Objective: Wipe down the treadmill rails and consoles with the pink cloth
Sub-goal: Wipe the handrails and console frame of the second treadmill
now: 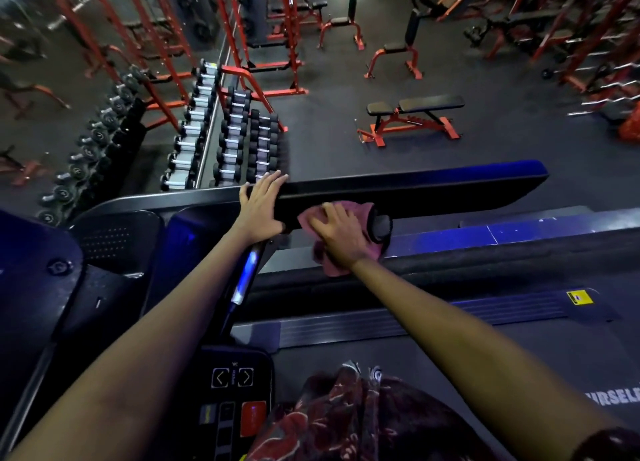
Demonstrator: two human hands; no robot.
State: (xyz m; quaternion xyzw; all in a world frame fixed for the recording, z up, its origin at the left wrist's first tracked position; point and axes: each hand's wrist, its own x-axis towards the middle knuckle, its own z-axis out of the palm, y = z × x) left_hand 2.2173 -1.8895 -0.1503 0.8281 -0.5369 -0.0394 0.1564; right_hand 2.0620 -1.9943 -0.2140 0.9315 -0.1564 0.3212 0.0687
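Observation:
A black treadmill rail (433, 190) runs across the middle of the view, its right end lit blue. My left hand (260, 204) rests flat on the rail's left part, fingers spread over its top edge, holding nothing. Just to the right, my right hand (341, 233) presses the pink cloth (360, 211) against the near side of the rail, beside a round black cap. The cloth bunches under the palm and hangs below the wrist. A console panel (235, 391) with arrow buttons and a red button sits low in the view, between my arms.
The treadmill belt and side strips (415, 322) lie below the rail. A dumbbell rack (235, 138) stands beyond the rail on the left, a red flat bench (412, 117) on the dark floor beyond. Red racks and benches fill the background. A dark machine housing (38, 270) sits at left.

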